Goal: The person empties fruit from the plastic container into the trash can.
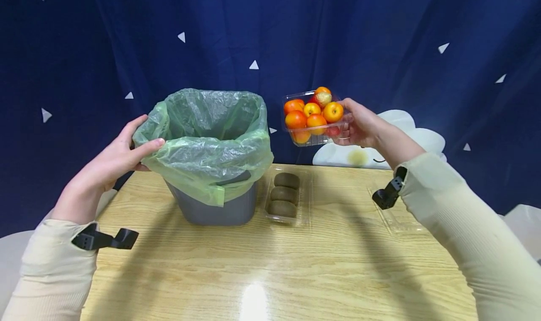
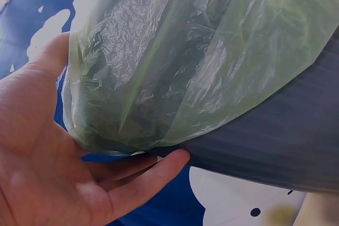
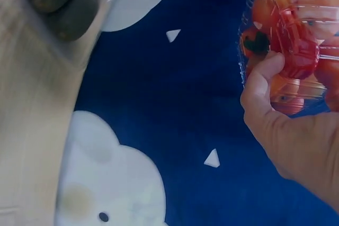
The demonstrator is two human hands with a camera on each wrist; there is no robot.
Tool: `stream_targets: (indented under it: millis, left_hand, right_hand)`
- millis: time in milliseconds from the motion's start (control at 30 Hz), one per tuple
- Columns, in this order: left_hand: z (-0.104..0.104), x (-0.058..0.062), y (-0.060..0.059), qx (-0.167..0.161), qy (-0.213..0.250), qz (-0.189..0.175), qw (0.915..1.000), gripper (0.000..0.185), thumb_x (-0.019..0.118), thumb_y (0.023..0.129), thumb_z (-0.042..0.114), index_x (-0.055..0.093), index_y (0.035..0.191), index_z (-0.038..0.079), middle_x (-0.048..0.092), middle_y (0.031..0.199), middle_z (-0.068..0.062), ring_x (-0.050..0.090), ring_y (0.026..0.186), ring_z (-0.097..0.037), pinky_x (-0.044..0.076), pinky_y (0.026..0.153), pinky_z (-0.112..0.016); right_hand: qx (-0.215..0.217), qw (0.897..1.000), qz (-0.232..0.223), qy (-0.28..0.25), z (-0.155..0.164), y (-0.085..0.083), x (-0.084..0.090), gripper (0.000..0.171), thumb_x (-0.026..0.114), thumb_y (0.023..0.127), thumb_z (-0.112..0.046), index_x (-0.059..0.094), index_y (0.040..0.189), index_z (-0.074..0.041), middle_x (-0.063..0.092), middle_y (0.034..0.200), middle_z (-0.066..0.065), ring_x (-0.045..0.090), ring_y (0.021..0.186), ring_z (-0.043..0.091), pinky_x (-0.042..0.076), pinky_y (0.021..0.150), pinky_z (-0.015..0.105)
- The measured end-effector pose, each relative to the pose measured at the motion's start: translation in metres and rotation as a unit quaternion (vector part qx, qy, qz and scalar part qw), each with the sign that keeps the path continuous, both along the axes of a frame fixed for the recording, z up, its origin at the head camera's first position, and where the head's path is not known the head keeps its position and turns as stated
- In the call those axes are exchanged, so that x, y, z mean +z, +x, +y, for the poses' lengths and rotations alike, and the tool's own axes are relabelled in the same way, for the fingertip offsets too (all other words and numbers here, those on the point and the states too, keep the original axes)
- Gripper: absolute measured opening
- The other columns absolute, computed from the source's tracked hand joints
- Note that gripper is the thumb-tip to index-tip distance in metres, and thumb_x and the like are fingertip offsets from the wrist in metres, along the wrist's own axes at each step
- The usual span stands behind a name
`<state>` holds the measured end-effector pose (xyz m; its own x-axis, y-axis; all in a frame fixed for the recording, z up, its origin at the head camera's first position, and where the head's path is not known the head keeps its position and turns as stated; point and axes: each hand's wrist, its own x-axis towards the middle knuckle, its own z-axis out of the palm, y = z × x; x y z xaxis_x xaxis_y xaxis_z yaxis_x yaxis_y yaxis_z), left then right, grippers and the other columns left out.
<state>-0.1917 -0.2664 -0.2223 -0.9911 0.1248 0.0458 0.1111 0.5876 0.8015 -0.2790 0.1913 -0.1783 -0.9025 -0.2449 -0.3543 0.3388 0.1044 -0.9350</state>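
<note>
A grey trash bin [image 1: 215, 210] lined with a green plastic bag [image 1: 207, 159] stands tilted at the table's back left. At its left rim my left hand [image 1: 112, 159] grips the bin through the bag, thumb on the near side. In the left wrist view the fingers [image 2: 143, 186] reach under the bag's folded edge against the grey wall. My right hand [image 1: 363, 126] holds a clear plastic punnet [image 1: 310, 141] by its right end, up off the table. Orange-red round fruits [image 1: 296, 119] fill it, one with a pale netted patch.
Between the bin and the raised punnet, a clear plastic box [image 1: 304, 208] on the table holds three brown kiwis [image 1: 284, 194]. Another clear plastic container [image 1: 401, 225] lies at the right, partly behind my right forearm. A dark blue curtain [image 1: 220, 44] hangs beyond the table.
</note>
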Motion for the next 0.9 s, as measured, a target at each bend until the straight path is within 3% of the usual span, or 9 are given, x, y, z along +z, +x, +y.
stream_targets:
  millis: [367,733,900]
  left_hand:
    - [-0.001,0.0,0.001,-0.009,0.013,0.011,0.9998,0.081,0.047,0.092,0.041,-0.011,0.146,0.02,0.018,0.142,-0.025,0.047,0.087,0.004,0.05,0.067,-0.021]
    - [-0.003,0.001,0.003,-0.01,0.012,0.003,0.9999,0.082,0.046,0.093,0.04,-0.013,0.145,0.021,0.019,0.14,-0.028,0.048,0.084,0.007,0.05,0.068,-0.021]
    - [-0.001,0.0,0.002,-0.011,0.023,0.005,0.9997,0.081,0.046,0.093,0.041,-0.012,0.146,0.02,0.019,0.141,-0.026,0.047,0.085,0.006,0.049,0.067,-0.019]
  right_hand:
    - [0.002,0.999,0.007,-0.04,-0.035,-0.002,0.026,0.044,0.042,0.092,-0.046,0.041,0.113,-0.008,0.064,0.081,0.004,0.059,0.068,0.015,0.051,0.066,0.023]
    - [0.012,1.0,0.026,-0.006,-0.063,-0.004,0.044,0.048,0.041,0.091,-0.051,0.04,0.114,-0.009,0.061,0.081,0.004,0.056,0.063,0.014,0.05,0.065,0.022]
    - [-0.007,1.0,0.02,-0.006,-0.071,-0.005,0.052,0.051,0.043,0.09,-0.053,0.04,0.116,-0.008,0.056,0.091,0.005,0.055,0.066,0.014,0.049,0.065,0.021]
